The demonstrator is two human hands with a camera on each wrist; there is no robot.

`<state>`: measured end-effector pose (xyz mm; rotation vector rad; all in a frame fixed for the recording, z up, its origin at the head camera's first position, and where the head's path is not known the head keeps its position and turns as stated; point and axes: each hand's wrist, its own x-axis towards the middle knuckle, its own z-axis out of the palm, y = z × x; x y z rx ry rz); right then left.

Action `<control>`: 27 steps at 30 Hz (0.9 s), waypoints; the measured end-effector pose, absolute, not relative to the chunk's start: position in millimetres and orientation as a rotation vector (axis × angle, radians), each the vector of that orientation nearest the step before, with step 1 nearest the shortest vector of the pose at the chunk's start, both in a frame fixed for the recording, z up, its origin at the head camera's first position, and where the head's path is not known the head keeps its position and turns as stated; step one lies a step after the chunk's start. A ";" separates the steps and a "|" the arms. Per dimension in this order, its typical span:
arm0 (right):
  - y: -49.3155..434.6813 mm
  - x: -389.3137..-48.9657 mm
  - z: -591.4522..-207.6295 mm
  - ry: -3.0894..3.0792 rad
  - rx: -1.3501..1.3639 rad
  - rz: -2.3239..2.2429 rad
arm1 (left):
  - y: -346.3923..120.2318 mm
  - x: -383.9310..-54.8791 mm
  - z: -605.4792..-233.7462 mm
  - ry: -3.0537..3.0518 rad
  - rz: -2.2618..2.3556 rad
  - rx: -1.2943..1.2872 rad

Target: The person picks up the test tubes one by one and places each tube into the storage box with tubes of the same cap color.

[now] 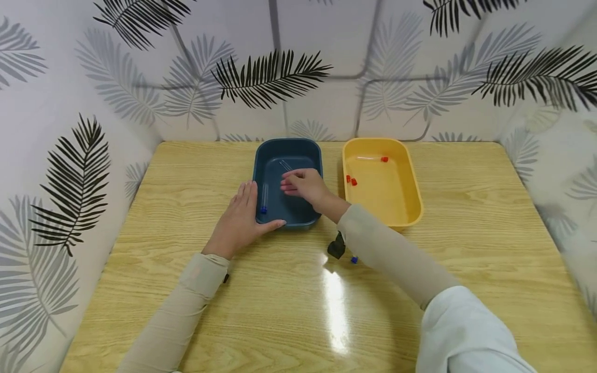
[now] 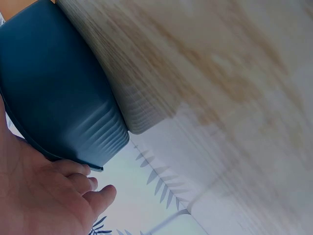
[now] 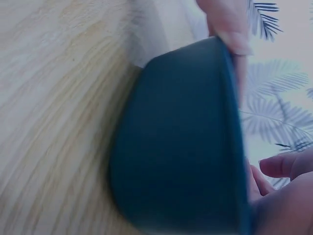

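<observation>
My left hand (image 1: 238, 217) rests along the left rim of a dark blue bin (image 1: 298, 220), its fingers straight and its thumb over the front rim. In the left wrist view, the fingers (image 2: 73, 178) lie over the bin's edge. My right hand (image 1: 305, 186) hovers inside the bin; in the right wrist view its thumb (image 3: 276, 165) stands apart from the fingers. A clear tube (image 1: 285, 165) lies just behind that hand, its lower end hidden by it. Another clear tube with a blue cap (image 1: 264, 210) lies at the bin's left side.
To the right stands a yellow bin (image 1: 387, 202), holding a clear tube with a red cap (image 1: 384, 159) and two more red caps (image 1: 354, 182). A blue cap (image 1: 354, 259) lies on the wooden table (image 1: 280, 311) beside my right sleeve. A black block (image 1: 337, 247) shows below the right wrist.
</observation>
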<state>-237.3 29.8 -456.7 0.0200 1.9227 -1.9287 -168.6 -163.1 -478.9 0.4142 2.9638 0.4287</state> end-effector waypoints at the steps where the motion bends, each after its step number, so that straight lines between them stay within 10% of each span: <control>1: 33.5 -236.4 -454.7 1.918 0.020 -1.936 | -163.3 -168.6 -478.9 2.965 0.429 0.414; 27: 150.1 -185.7 -413.4 1.901 -0.105 -1.971 | -162.2 -166.8 -476.4 2.970 0.449 0.437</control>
